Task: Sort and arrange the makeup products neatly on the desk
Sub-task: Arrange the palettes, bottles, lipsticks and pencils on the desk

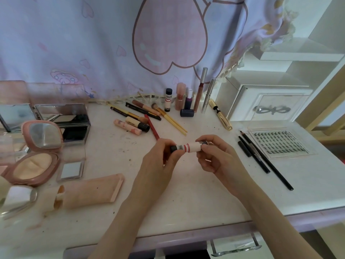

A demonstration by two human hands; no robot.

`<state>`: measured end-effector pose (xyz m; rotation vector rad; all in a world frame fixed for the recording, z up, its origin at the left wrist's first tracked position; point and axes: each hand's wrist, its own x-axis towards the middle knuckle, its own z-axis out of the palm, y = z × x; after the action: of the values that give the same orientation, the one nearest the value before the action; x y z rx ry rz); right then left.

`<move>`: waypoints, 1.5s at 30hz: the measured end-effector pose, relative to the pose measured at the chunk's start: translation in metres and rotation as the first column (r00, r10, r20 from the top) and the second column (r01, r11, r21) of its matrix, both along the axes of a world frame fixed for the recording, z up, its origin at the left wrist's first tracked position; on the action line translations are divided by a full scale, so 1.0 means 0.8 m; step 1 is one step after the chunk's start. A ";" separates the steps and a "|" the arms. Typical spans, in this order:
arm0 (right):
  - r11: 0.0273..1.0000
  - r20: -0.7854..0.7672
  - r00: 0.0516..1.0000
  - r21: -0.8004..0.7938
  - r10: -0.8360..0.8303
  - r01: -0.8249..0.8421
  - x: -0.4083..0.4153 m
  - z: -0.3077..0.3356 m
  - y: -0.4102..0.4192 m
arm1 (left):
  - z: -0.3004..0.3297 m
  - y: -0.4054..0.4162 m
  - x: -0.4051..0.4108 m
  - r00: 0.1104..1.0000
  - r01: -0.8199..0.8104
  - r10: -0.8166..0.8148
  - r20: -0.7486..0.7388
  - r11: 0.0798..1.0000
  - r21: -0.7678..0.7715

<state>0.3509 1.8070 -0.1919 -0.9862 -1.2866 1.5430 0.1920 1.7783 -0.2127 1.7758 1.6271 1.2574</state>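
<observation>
Both forearms are reaching in from the bottom edge, bare, angling toward each other above the tabletop. The left hand (158, 156) is curling its fingers, thumb side up, pinching one end of a small tube (188, 147). The right hand (214, 157) is meeting it from the other side, thumb and forefinger gripping the opposite end, remaining fingers folding loosely beneath. Both wrists are bending slightly inward, and the two hands are holding close together at the same height.

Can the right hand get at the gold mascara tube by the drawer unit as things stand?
Probably not yet: the right hand and the left hand both grip the white stick. Otherwise the way to the gold mascara tube looks free, with bare desk between.
</observation>
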 end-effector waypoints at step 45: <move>0.863 0.706 0.497 0.407 -0.504 0.297 -0.012 -0.001 0.167 | -0.017 0.003 -0.001 0.818 0.221 -0.265 -0.511 0.964 -0.146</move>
<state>0.3410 1.9410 -0.1930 -1.7860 -1.6084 0.5047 0.1916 1.7804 -0.2260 2.3285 1.6088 0.5999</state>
